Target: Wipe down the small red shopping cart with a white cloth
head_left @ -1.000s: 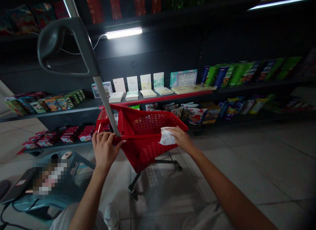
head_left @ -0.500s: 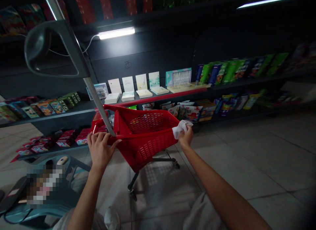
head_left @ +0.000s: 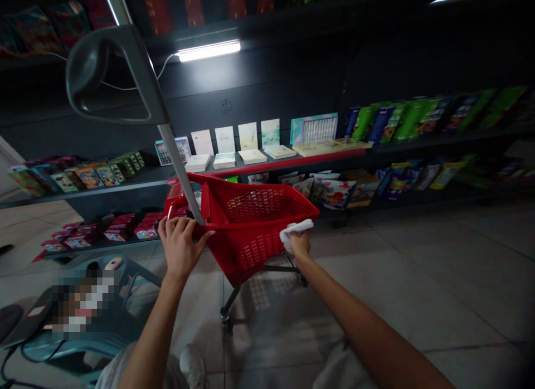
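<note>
A small red plastic shopping cart (head_left: 234,249) with perforated sides stands before me, a metal pole with a grey loop handle (head_left: 140,71) rising from its left end. My left hand (head_left: 180,247) grips the cart's rim near the foot of that pole, thumb along the edge. In my right hand (head_left: 300,245) is a crumpled white cloth (head_left: 296,228), held against the outer side of the cart below the rim at its right end. The fingertips of the right hand are partly hidden behind the cloth.
Dark store shelves (head_left: 259,169) with books, boxes and snack bags run behind the cart. At lower left a blue-grey plastic stool (head_left: 125,272) bears a blurred-out item and a cable. Tiled floor (head_left: 401,277) extends to the right.
My right hand has moved the white cloth leftward along the cart's side, away from the right-end corner. The left hand keeps its grip on the rim. The whole view has shifted slightly.
</note>
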`<state>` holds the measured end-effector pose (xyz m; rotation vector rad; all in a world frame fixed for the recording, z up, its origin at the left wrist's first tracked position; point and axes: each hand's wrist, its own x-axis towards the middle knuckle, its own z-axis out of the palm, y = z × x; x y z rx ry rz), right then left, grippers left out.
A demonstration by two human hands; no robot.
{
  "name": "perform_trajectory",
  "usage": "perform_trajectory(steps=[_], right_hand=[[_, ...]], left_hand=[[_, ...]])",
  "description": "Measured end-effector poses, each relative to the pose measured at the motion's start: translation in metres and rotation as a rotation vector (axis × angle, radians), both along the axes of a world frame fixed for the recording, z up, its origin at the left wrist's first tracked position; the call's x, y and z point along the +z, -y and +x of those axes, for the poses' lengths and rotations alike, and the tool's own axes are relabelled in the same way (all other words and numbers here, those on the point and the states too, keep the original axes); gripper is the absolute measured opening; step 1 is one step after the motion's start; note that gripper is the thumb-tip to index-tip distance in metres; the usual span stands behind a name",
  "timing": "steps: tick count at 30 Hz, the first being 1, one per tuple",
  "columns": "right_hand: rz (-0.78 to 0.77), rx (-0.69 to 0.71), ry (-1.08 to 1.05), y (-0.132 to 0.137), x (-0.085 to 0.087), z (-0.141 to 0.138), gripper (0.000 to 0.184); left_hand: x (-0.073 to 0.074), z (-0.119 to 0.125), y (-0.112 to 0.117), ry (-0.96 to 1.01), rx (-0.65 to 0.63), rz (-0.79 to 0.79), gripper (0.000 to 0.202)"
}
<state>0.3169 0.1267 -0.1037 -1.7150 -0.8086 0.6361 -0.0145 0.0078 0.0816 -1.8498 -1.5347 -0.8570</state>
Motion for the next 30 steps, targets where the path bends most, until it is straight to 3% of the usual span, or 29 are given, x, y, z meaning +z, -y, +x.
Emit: perform_trajectory(steps=[5, 8, 11, 13, 15, 21, 23, 26, 30], right_hand=[[0.182, 0.343, 0.011, 0.042, 0.030, -0.086, 0.040], [0.380, 0.516, 0.186, 0.072, 0.061, -0.126, 0.025], [0.530, 0.605, 0.413, 0.092, 0.085, -0.147, 0.016], [0.536, 0.624, 0.585, 0.096, 0.091, -0.150, 0.015], [0.505, 0.648, 0.734, 0.096, 0.086, -0.147, 0.018], [0.399, 0.782, 0.969, 0.094, 0.035, -0.134, 0.026], [0.375, 0.815, 0.994, 0.095, 0.026, -0.131, 0.029], [0.370, 0.791, 0.952, 0.096, 0.040, -0.128, 0.025], [0.548, 0.702, 0.856, 0.097, 0.087, -0.131, 0.026]], left_hand=[[0.000, 0.011, -0.002, 0.027, -0.010, -0.004, 0.024], [-0.001, 0.019, -0.002, 0.035, -0.016, 0.000, 0.022], [-0.002, 0.027, -0.001, 0.033, -0.012, -0.001, 0.022], [-0.003, 0.030, -0.001, 0.034, -0.003, 0.001, 0.025], [-0.003, 0.031, -0.001, 0.041, 0.008, 0.000, 0.029], [-0.001, 0.032, -0.002, 0.039, 0.022, -0.002, 0.028], [0.000, 0.033, -0.002, 0.043, 0.021, 0.001, 0.028], [-0.001, 0.035, -0.002, 0.042, 0.017, 0.013, 0.033], [-0.003, 0.042, -0.002, 0.038, 0.014, 0.032, 0.033]])
